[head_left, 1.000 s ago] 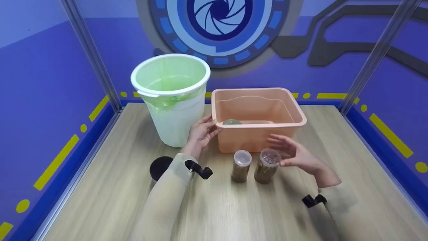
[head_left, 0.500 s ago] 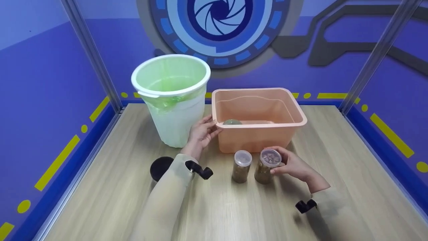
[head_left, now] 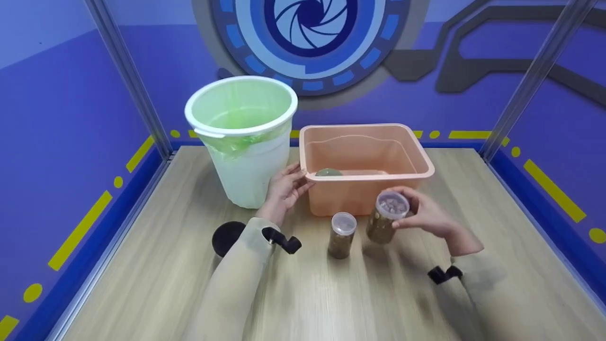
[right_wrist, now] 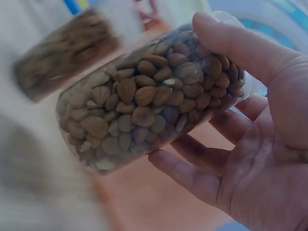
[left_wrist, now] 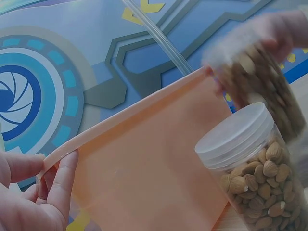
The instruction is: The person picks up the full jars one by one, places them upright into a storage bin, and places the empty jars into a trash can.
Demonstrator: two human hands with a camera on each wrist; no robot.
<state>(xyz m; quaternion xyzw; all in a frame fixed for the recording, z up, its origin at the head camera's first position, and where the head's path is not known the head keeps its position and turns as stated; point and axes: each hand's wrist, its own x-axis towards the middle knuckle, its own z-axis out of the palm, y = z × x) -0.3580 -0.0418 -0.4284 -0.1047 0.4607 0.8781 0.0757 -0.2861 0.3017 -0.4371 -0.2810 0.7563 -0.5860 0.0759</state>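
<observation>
My right hand (head_left: 423,215) grips a clear plastic jar of almonds (head_left: 387,218) near its lid, lifted off the table and slightly tilted. In the right wrist view the jar (right_wrist: 149,96) lies between thumb and fingers. A second jar of almonds (head_left: 342,237) stands upright on the table to the left; its white lid (left_wrist: 236,134) shows large in the left wrist view. My left hand (head_left: 285,189) pinches the rim of the peach plastic bin (head_left: 369,189) at its front left corner, thumb and fingers on either side of the wall.
Inside the bin, a greenish rounded object (head_left: 328,172) shows near the front left. A white trash can (head_left: 251,170) with a green liner stands left of the bin. A black round object (head_left: 228,237) sits partly behind the left sleeve. Blue panels (head_left: 80,142) wall in the table.
My right hand came in from the right, closed around the right-hand jar and raised it off the table, shifting it slightly back and right. The left hand stays on the bin's rim.
</observation>
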